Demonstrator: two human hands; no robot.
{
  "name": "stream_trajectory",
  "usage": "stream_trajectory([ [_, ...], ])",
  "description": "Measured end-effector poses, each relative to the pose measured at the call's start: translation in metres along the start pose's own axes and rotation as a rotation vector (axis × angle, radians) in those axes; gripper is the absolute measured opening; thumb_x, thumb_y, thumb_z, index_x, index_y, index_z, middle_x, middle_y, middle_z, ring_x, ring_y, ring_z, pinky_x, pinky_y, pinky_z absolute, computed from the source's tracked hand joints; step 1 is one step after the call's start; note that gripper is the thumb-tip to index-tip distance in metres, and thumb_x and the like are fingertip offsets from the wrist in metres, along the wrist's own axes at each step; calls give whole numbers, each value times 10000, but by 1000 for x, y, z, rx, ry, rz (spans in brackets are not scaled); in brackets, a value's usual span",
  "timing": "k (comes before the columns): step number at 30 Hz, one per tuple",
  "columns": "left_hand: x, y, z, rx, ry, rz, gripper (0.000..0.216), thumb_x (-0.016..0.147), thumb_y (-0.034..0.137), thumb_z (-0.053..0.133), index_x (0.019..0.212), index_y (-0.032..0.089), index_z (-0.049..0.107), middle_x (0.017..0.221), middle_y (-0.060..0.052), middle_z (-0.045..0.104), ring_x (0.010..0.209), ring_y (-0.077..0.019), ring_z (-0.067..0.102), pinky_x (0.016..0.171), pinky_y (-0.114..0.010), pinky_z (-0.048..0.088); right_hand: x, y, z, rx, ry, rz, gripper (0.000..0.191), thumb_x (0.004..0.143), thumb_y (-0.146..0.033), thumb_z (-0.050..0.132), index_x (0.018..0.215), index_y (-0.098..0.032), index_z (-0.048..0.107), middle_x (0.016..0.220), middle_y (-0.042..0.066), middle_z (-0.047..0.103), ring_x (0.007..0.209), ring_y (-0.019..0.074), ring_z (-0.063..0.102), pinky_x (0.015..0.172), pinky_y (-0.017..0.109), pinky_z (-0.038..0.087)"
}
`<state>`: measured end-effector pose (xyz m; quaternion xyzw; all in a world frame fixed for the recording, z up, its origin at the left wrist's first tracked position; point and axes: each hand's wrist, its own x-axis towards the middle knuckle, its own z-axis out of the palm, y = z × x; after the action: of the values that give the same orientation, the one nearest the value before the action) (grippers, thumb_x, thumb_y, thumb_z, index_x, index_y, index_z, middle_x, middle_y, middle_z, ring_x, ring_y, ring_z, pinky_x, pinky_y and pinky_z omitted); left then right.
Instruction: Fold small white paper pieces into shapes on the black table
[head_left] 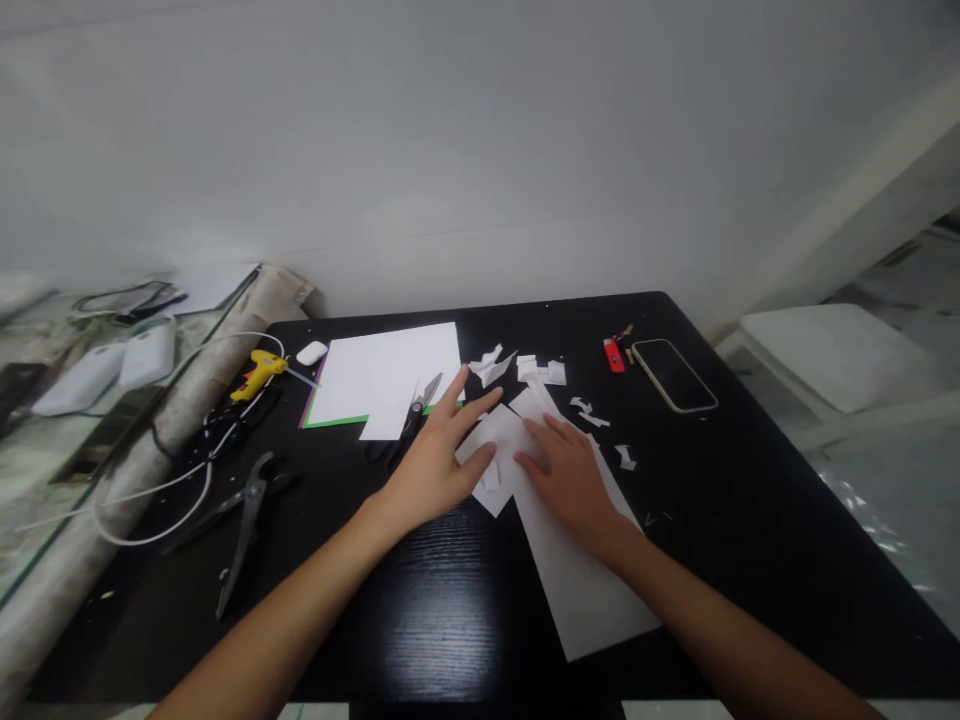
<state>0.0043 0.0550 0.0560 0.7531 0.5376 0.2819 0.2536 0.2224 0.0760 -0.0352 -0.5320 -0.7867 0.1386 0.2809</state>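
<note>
My left hand [442, 455] is spread over a small white piece of paper [496, 500], thumb and fingers apart. On a long white paper sheet [592, 590] rests my right hand [566, 475], its fingers stretched out toward the small piece. Folded paper scraps [491, 366] lie just beyond the fingertips, with more cut bits [626, 458] to the right. A pair of scissors [420, 400] is left of my left hand, its handles partly hidden, over a stack of sheets [382, 365] with coloured edges.
On the left of the black table [442, 630] are large pliers [251, 500], a yellow glue gun [259, 373], a white cable [202, 490] and a small white case [312, 353]. A red lighter [613, 355] and a phone [675, 375] lie at the right.
</note>
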Motion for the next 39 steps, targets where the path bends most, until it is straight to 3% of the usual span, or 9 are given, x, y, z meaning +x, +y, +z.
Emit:
stream_trajectory([
  [4,-1,-2,9,-11,-26,-17,356,967,254,617,1321,250,655,1555,-118,508,1437,-328,488,1192,-574,399,2,-4,-4,52,45,-5,285,967,-287,599,1217,-234,726,1229,118,768,1274,359,636,1078,580,460],
  [7,-13,-16,16,-1,-115,-5,264,947,260,660,1209,233,677,1314,-102,653,1298,-297,579,1143,-527,447,3,-6,-7,130,82,-7,231,944,-216,596,1120,-240,744,1121,98,792,1142,335,693,1041,560,488],
  [14,-28,-44,10,147,-82,-27,456,841,232,784,1265,229,616,1184,-82,654,1136,-309,585,1015,-507,459,6,-9,-11,359,176,60,174,952,-245,594,1075,-243,716,1069,94,770,1020,287,720,942,477,576],
  [19,-30,-53,16,169,-81,-56,298,884,216,720,1175,204,653,957,-54,687,902,-256,630,858,-419,473,12,-3,-15,613,257,254,212,901,-322,690,1096,-240,690,1120,88,736,967,241,714,909,429,603],
  [24,-33,-53,23,137,-33,-109,224,946,249,626,1162,190,628,784,-16,667,727,-218,621,723,-348,463,21,4,-22,919,209,447,513,755,-314,838,1222,-241,639,1264,103,697,1105,267,705,1007,481,574],
  [29,-33,-45,22,46,110,-172,316,966,399,621,1192,180,600,838,-16,633,739,-197,602,694,-312,470,23,0,-28,1154,109,568,688,667,-301,912,1294,-268,631,1311,87,708,1321,278,608,1174,496,449],
  [35,-35,-40,21,-181,158,-97,254,984,321,546,1168,166,628,927,-37,677,778,-184,603,744,-299,500,16,-11,-26,1246,-85,556,657,663,-284,927,1255,-259,644,1162,68,769,1128,281,718,1065,506,542],
  [39,-36,-40,24,-359,144,-62,215,953,280,596,1125,171,665,969,-37,724,858,-202,655,839,-310,530,9,-20,-25,1260,-187,540,663,648,-256,940,1237,-262,636,1111,58,787,1058,277,745,1004,485,569],
])
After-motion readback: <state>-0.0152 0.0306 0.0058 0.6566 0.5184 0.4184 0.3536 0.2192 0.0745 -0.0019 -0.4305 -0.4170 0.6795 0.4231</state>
